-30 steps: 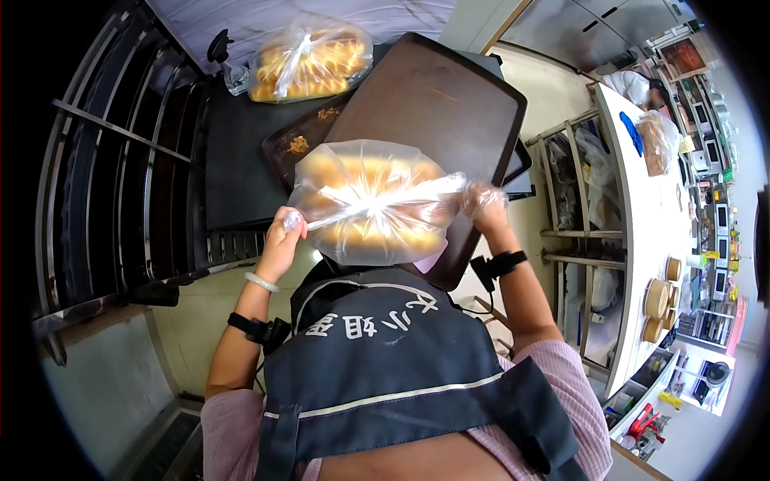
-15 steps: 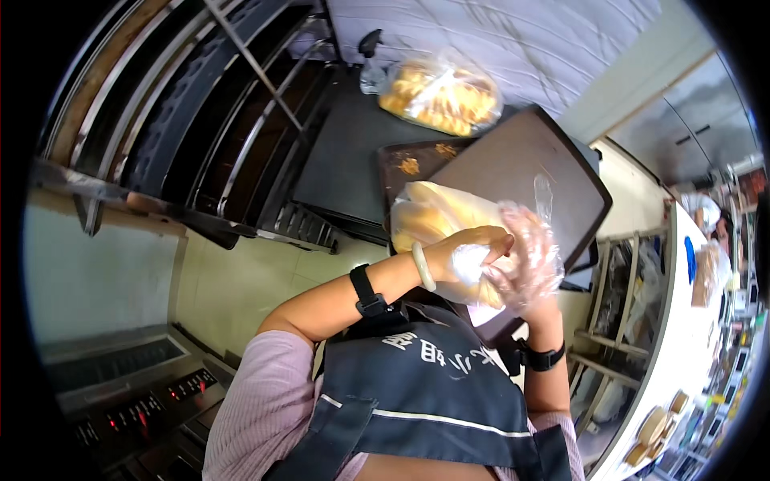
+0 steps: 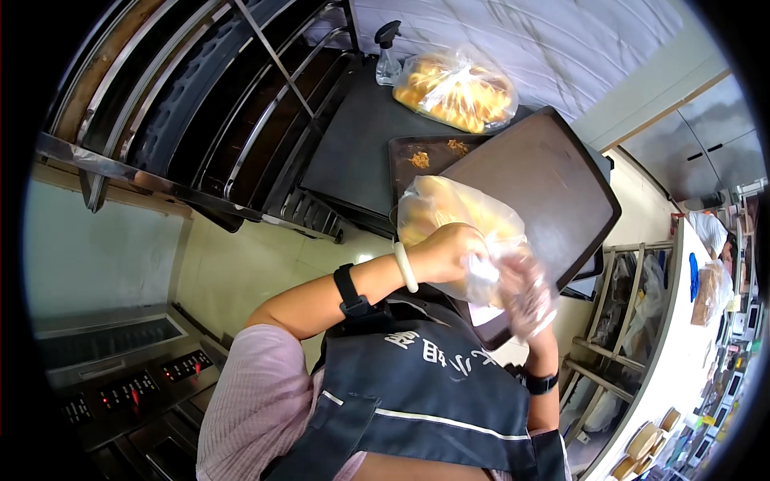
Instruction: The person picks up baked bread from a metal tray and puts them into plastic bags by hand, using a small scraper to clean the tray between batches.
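A clear plastic bag of pale golden bread lies over the lower end of the dark baking trays in front of me. My left hand, bare with a white bangle at the wrist, is closed on the gathered neck of this bag. Crumpled plastic shows white beside its fingertips. My right hand, in a clear disposable glove, is curled at the same bunched plastic, just right of the left hand. Motion blurs its fingers, and the shiny glove partly hides them.
Behind the bag, a large brown baking tray overlaps a crumb-strewn tray. A second bag of bread and a spray bottle stand at the back. A metal tray rack rises on the left; a white counter runs along the right.
Both hands stay at the bag's neck. The right hand has moved slightly down and turned, and its fingers bunch closer to the left hand. The view has shifted a little.
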A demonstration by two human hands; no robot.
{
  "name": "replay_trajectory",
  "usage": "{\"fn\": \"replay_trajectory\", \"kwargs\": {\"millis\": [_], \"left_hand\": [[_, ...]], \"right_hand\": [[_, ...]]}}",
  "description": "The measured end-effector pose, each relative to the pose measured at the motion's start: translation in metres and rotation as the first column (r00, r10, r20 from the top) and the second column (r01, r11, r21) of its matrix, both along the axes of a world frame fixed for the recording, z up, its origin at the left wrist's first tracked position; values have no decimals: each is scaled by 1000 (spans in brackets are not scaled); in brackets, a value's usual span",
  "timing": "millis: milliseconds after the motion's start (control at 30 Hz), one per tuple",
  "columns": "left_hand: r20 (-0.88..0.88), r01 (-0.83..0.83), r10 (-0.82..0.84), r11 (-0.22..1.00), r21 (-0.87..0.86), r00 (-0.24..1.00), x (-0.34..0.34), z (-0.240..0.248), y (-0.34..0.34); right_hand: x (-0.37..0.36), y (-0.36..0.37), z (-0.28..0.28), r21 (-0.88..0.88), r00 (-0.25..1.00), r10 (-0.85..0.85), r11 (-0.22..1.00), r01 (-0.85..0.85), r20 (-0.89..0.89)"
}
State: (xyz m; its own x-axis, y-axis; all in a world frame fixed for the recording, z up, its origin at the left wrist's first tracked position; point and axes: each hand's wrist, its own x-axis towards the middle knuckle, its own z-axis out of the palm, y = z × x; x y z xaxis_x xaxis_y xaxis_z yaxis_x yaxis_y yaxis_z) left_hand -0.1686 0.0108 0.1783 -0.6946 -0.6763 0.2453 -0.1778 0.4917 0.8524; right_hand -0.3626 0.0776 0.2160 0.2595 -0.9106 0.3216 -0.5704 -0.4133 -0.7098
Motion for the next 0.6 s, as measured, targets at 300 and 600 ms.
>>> {"fn": "replay_trajectory", "kwargs": {"millis": [300,600], "left_hand": [[24,-76,168,568,-820,986,-6,8,-1],[76,-81,169,763,-641,983,11,11,4]], "right_hand": [[7,-38,-35,83,983,184,979,-184,1],[-5,-41,-41,51,987,65,997,-58,-148]]}}
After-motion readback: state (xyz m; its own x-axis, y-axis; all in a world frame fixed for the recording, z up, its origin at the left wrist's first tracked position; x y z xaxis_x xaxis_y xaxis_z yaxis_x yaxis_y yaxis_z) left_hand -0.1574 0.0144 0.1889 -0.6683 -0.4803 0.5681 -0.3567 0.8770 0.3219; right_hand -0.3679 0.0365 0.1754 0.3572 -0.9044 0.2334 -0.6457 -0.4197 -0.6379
